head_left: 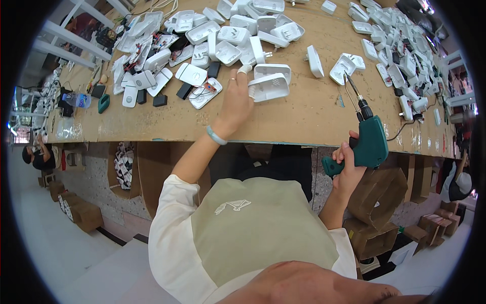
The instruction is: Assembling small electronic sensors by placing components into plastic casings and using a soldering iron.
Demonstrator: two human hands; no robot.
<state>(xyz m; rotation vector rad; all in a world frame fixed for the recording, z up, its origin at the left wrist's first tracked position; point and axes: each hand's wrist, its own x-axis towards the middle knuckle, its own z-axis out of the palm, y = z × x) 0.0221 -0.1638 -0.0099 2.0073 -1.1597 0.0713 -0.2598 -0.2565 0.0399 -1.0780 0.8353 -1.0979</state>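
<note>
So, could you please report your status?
Left fingers at white shell. Right fingers round green soldering gun. Its tip by another shell. White casings piled beyond.

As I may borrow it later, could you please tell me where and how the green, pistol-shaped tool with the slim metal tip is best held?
Best gripped, I think, by its green handle, from the near side, as the right hand does: it juts leftward from the green body, while the slim metal tip points away, toward the open white plastic shell.

Head cam, my end: L hand (238,101) at white plastic shells (273,90); R hand (351,175) grips green soldering gun (373,142), tip by open white casing (340,71). Cardboard-topped bench (304,119) w/ parts piled L & R.
</note>
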